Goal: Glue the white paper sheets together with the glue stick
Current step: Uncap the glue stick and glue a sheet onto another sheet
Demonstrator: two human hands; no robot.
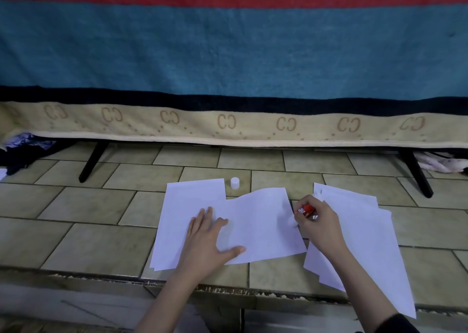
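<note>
right hand (319, 227) grips glue stick (305, 210), tip at paper sheet (260, 228) edge.

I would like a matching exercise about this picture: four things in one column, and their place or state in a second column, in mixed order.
Things:
1. glue stick
2. cap
3. left hand
4. loose stack of paper

Places or states:
A. standing on the tiles beyond the sheets
B. lying to the right, under the right forearm
C. held in the right hand
D. flat on the joined sheets

Pairs: 1-C, 2-A, 3-D, 4-B
</note>
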